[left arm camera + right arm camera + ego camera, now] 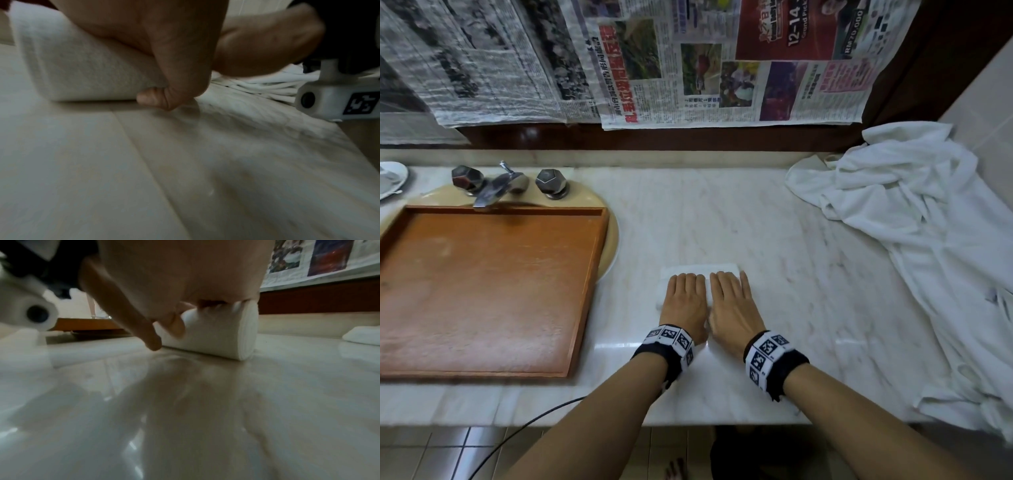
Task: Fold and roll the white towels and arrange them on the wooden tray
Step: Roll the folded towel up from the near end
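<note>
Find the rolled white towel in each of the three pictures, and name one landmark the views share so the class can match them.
Head: the rolled towel lies low in the middle, under both hands.
Left wrist: upper left, under the left hand.
Right wrist: upper middle, its spiral end showing, under the right hand.
Shared landmark: the pale marble counter beneath it.

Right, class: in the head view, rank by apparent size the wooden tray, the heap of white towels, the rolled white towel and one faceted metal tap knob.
1. Square orange-brown wooden tray
2. Heap of white towels, which looks close to the tray in size
3. Rolled white towel
4. Faceted metal tap knob
</note>
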`<state>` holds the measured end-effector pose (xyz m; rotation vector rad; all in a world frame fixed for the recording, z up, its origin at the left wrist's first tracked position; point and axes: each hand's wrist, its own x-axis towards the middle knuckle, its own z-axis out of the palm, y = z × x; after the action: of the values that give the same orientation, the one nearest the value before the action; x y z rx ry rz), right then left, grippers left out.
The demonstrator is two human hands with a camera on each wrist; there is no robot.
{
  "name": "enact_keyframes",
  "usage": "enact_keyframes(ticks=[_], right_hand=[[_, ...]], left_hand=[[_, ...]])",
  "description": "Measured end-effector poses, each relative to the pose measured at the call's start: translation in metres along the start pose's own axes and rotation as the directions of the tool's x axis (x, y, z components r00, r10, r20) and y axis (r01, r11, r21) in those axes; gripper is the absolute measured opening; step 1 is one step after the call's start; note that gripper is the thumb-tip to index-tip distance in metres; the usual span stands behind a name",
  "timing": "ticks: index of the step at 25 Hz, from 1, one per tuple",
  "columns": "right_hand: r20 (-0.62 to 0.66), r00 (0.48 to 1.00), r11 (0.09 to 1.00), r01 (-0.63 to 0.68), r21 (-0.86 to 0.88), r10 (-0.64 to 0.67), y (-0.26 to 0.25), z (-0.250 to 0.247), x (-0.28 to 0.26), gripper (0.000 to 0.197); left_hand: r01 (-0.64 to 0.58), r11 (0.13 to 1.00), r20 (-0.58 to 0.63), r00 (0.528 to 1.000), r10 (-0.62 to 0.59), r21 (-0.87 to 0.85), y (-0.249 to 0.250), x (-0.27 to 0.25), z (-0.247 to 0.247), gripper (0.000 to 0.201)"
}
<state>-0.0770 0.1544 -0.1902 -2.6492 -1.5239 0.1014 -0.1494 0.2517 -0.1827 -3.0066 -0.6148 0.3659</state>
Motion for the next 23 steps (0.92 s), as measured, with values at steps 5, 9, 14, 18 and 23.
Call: enact_keyframes(ticks=[5, 9, 14, 18, 23], right_hand=[[0.272, 0.962, 0.995, 0.026, -0.101, 0.003, 0.011, -0.014, 0.026, 0.103], [0.355, 0.935, 0.998, 0.022, -0.066, 0.003, 0.02, -0.018, 0.06, 0.105], [0.439, 0.898, 0.999, -0.009, 0.035, -0.007, 0.032, -0.026, 0.084, 0.083], [0.504, 0.864, 0.999, -0.031, 0.039, 0.007, 0.036, -0.038, 0.087, 0.075], [0.412, 0.908, 0.997, 0.083, 0.009, -0.079, 0.007, -0.061, 0.083, 0.067]], left_hand=[[0.02, 1.0, 0.048, 0.999, -0.019, -0.007, -0.007, 0.03, -0.007, 0.089], [0.037, 0.999, 0.087, 0.995, -0.038, 0.007, -0.013, 0.054, -0.014, 0.094], [0.03, 1.0, 0.16, 0.987, -0.03, 0.003, -0.021, 0.071, -0.022, 0.084], [-0.008, 0.998, 0.201, 0.979, 0.021, -0.067, -0.027, 0.066, -0.029, 0.084], [-0.025, 0.994, 0.109, 0.993, 0.037, -0.106, -0.056, 0.033, -0.049, 0.073]])
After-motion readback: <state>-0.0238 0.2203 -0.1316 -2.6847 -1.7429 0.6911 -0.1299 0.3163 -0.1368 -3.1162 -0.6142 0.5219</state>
